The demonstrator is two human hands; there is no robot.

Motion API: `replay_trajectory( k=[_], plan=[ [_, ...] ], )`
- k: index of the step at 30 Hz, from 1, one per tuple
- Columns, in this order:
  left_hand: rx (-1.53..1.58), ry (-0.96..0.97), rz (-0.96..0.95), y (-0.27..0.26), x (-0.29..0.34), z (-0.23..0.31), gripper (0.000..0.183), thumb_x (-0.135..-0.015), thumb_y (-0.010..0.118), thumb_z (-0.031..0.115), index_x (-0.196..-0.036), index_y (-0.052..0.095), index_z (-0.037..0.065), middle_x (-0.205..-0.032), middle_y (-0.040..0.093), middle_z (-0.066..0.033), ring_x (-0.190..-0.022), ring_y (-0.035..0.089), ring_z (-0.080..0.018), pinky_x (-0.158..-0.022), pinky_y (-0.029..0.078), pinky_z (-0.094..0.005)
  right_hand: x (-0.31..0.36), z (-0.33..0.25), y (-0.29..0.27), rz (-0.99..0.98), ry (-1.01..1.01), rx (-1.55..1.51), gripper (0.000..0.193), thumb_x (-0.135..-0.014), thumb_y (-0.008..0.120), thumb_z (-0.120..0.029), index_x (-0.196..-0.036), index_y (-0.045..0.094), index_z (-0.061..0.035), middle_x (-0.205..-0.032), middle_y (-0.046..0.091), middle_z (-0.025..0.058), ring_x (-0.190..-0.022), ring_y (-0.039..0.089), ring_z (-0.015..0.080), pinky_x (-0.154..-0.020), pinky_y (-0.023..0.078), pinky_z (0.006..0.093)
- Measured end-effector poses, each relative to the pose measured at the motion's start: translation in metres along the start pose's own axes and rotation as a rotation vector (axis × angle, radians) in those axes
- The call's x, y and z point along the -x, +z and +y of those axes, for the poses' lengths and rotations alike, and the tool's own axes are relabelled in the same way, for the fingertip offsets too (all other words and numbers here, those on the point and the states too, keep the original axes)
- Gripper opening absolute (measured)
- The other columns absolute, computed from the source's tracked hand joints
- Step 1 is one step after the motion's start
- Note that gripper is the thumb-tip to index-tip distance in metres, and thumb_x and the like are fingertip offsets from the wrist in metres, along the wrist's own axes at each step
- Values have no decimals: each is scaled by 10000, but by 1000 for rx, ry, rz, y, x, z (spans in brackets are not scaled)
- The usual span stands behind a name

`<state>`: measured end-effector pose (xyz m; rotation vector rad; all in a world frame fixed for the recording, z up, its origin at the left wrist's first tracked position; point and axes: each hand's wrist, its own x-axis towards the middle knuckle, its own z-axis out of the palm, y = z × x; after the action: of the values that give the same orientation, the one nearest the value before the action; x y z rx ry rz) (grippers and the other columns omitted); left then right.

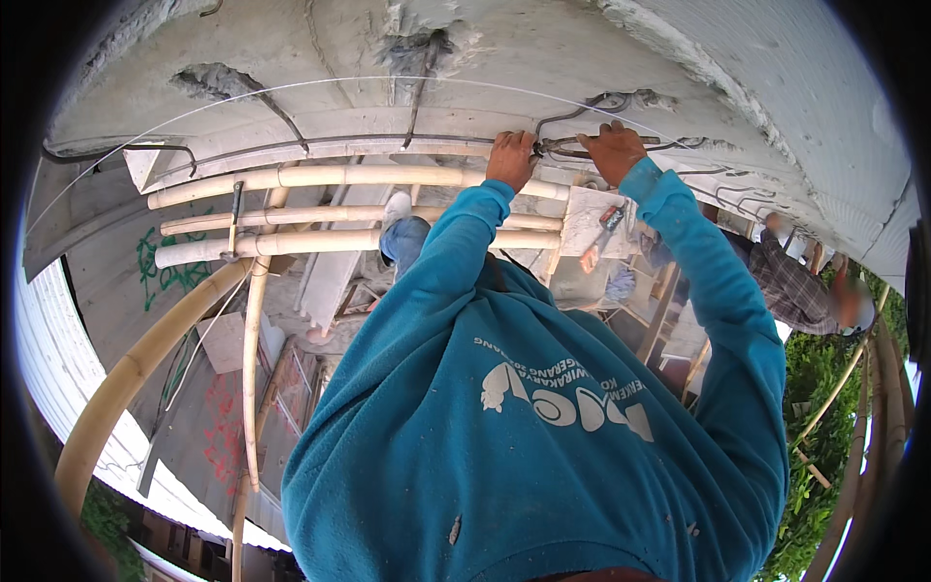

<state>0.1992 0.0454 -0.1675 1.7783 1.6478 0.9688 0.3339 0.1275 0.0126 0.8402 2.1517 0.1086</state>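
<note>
My right hand (613,153) is closed round the handles of dark metal pincers (562,145). Their jaws point left and meet a thin steel bar (446,141) running along the concrete face. Right beside the jaws, my left hand (511,160) has its fingers closed on the bar; a tie wire there is too small to make out. Bent bar ends (419,97) come out of chipped hollows in the concrete (349,48) and reach down to the long bar. A thin white string (388,79) stretches across the concrete above both hands.
Bamboo poles (330,176) form a scaffold below the concrete, with a hammer (235,218) hooked on them. A board (579,215) bears a tool with an orange-and-dark handle (611,216). My foot (398,206) rests by the poles. At right, a co-worker in plaid (790,281) works nearby.
</note>
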Motion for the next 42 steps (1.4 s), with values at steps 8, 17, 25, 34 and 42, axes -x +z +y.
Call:
replay_trajectory(
  k=[8, 17, 25, 34, 42],
  plan=[
    [14, -3, -9, -1, -3, -1, 340, -747, 726, 155, -1040, 573, 74, -1034, 620, -134, -1049, 550, -338, -954, 402, -431, -3, -14, -20, -27, -105, 63, 189, -833, 556, -115, -993, 649, -77, -796, 683, 105, -792, 674, 267, -725, 510, 402],
    [-2, -22, 5, -1, -9, -8, 350, -747, 741, 187, -1051, 603, 85, -1049, 631, -133, -1064, 554, -337, -962, 416, -426, 19, 1, 50, 117, -10, -268, 184, -874, 529, -134, -998, 599, -17, -759, 671, 150, -750, 674, 326, -687, 535, 445],
    [-31, -15, 1, 1, -12, -10, 318, -755, 720, 203, -1023, 601, 79, -1070, 632, -132, -1052, 556, -348, -922, 447, -440, 21, 14, 93, 269, -71, -344, 212, -934, 516, -227, -962, 493, -18, -689, 633, 197, -686, 650, 369, -606, 516, 460],
    [-5, 52, 74, 4, -13, -17, 275, -759, 711, 205, -991, 628, 83, -995, 646, -121, -1009, 571, -338, -908, 453, -430, 12, 36, 40, 137, -163, -435, 307, -909, 569, -268, -1120, 521, -50, -728, 631, 210, -750, 633, 424, -686, 507, 487],
    [12, 17, 22, 3, -10, -14, 303, -729, 738, 190, -993, 630, 90, -985, 646, -125, -1003, 574, -336, -906, 454, -429, -10, 47, -3, -627, 88, -1214, 458, -825, 734, -326, -1062, 548, 18, -631, 577, 58, -446, 516, 112, -385, 405, 282]
  ],
)
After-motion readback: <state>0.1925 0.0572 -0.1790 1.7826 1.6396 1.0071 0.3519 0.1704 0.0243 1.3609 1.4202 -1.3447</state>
